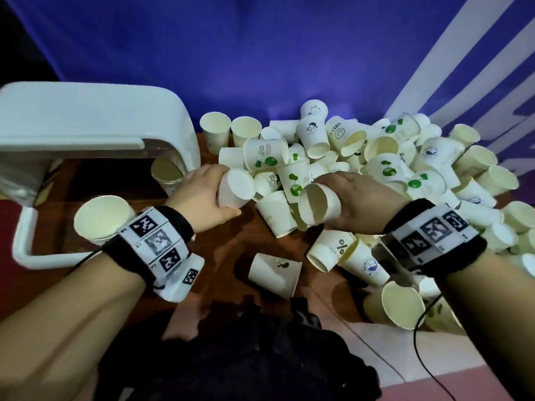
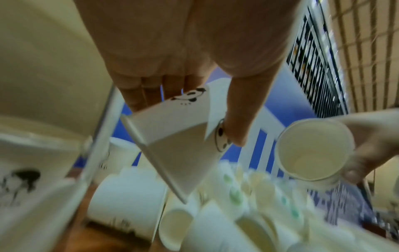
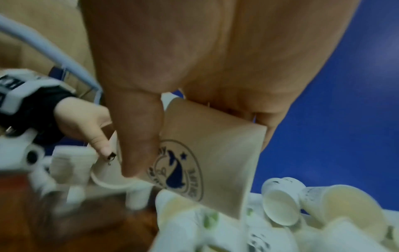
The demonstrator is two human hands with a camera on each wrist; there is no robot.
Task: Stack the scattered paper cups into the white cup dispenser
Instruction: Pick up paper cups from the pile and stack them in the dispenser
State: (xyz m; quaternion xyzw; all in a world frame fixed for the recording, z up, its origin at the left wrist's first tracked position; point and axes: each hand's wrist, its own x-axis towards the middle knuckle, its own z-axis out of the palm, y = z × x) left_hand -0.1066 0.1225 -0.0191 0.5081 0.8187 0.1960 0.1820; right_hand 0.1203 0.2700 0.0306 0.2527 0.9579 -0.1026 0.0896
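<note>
My left hand grips a white paper cup with a panda print, bottom facing me, just left of the cup pile. My right hand grips another paper cup with a blue whale logo, its mouth turned toward the left hand. The two held cups are a short gap apart. The white cup dispenser stands at the left. A stack of cups sits upright by its base, and another cup shows under its arch.
A large heap of scattered paper cups covers the wooden table from the middle to the right edge. Loose cups lie near the front. A blue backdrop hangs behind. Dark cloth lies at the near edge.
</note>
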